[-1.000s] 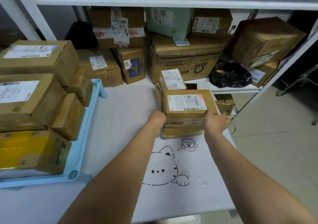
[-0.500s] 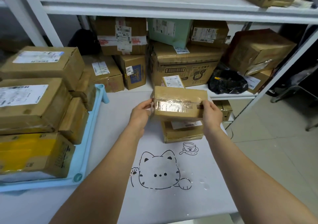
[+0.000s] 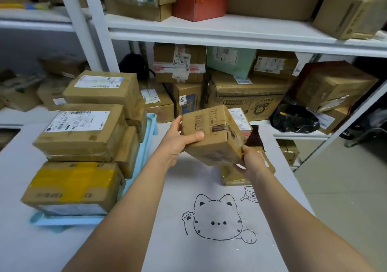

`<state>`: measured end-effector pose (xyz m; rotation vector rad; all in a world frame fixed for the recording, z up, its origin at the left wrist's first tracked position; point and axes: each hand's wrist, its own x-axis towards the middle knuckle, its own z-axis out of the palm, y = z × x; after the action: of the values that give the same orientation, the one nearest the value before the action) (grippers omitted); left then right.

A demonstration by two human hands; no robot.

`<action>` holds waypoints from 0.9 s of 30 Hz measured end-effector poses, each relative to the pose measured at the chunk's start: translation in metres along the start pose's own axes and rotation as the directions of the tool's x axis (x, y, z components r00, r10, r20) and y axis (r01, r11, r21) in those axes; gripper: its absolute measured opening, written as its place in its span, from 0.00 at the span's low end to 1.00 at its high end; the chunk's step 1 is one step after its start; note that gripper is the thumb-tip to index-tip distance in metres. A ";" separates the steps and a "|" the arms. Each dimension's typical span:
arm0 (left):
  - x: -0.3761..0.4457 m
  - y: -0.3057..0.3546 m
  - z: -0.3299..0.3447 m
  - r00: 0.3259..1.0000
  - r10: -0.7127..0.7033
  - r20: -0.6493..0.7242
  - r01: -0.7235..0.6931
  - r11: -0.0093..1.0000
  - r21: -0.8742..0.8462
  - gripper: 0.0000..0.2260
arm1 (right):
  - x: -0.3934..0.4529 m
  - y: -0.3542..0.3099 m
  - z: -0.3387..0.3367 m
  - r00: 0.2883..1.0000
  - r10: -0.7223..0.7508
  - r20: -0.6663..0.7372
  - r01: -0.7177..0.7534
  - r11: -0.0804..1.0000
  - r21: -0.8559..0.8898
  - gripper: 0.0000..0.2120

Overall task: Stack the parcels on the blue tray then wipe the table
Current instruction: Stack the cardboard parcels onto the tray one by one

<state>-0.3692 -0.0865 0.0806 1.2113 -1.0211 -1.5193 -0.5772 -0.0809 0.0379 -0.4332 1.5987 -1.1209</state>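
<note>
Both hands, left (image 3: 178,140) & right (image 3: 250,163), curled on tilted, taped cardboard parcel (image 3: 213,135) w/ firm grip

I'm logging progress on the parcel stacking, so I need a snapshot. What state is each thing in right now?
Held parcel: lifted off the table, tilted, gripped at both ends.
Left hand: grips the parcel's left end.
Right hand: grips its lower right corner.
Blue tray: loaded with stacked parcels.
Yellow-taped parcel: bottom of the near stack.
Remaining parcel: flat on the table, not yet stacked.
Table: not yet wiped.
</note>
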 end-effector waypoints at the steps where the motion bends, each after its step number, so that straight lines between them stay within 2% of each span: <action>1: -0.002 0.003 -0.002 1.000 0.014 0.027 -0.014 1.000 0.008 0.39 | -0.001 0.001 0.005 1.000 0.015 0.016 -0.015 1.000 -0.016 0.11; 5: -0.010 0.017 -0.019 0.999 0.027 0.028 -0.026 0.999 -0.025 0.20 | -0.008 0.008 0.025 0.995 0.069 0.070 -0.061 0.993 -0.098 0.10; 7: -0.011 0.020 -0.026 0.999 0.024 0.022 -0.023 0.999 -0.025 0.15 | -0.011 0.010 0.032 0.991 0.090 0.095 -0.078 0.989 -0.123 0.11; 9: -0.012 0.021 -0.035 1.000 0.014 0.004 -0.015 1.000 0.010 0.14 | -0.015 0.015 0.041 0.981 0.142 0.131 -0.124 0.983 -0.132 0.09; 12: -0.014 0.020 -0.044 1.000 0.015 0.021 -0.015 1.000 0.012 0.19 | -0.019 0.025 0.046 0.960 0.196 0.198 -0.166 0.973 -0.161 0.10; 15: -0.019 0.024 -0.048 0.994 0.048 0.102 -0.048 0.999 -0.001 0.26 | -0.023 0.031 0.046 0.931 0.228 0.286 -0.168 0.961 -0.218 0.13; 17: -0.022 0.027 -0.050 0.984 0.095 0.152 -0.112 0.987 0.112 0.35 | -0.025 0.033 0.047 0.913 0.259 0.315 -0.180 0.949 -0.260 0.13; 19: -0.019 0.027 -0.053 0.977 0.117 0.178 -0.163 0.948 0.273 0.50 | -0.027 0.034 0.049 0.901 0.295 0.319 -0.202 0.934 -0.295 0.12; 22: -0.015 0.028 -0.057 0.986 0.080 0.143 -0.132 0.907 0.400 0.58 | -0.030 0.032 0.052 0.889 0.341 0.307 -0.234 0.912 -0.336 0.11; 24: -0.012 0.027 -0.057 0.994 0.034 0.100 -0.067 0.933 0.354 0.60 | -0.034 0.029 0.052 0.876 0.361 0.321 -0.246 0.905 -0.346 0.11; 27: -0.010 0.023 -0.058 0.999 -0.015 -0.050 0.026 0.970 0.242 0.48 | -0.037 0.024 0.048 0.877 0.338 0.341 -0.207 0.907 -0.367 0.13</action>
<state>-0.3076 -0.0865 0.0946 1.4244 -1.1914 -1.4038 -0.5145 -0.0626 0.0401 -0.5842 1.4208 -0.5092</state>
